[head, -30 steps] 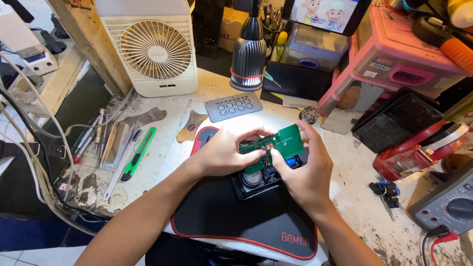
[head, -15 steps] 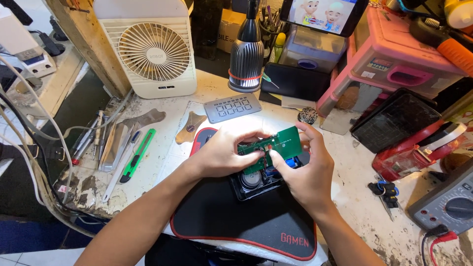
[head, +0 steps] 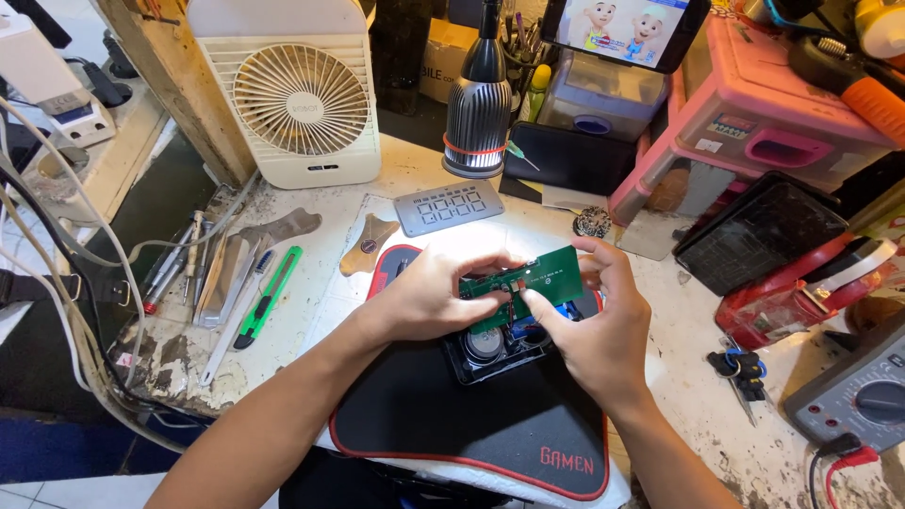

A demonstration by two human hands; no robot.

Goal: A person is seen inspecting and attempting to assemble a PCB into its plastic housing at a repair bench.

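Note:
Both of my hands hold a green circuit board tilted up over an opened black device shell with a round speaker inside. My left hand pinches the board's left end. My right hand grips its right end, thumb on the board's lower edge. The shell rests on a black mat with red trim on the white worktable. Wires under the board are mostly hidden by my fingers.
A white desk fan and a black lamp stand at the back. A green utility knife, tweezers and screwdrivers lie left. A metal stencil plate lies behind. Pink stool, black tray, multimeter at right.
The board has stayed lifted over the shell; my fingers have shifted slightly along its edges. Nothing else moved.

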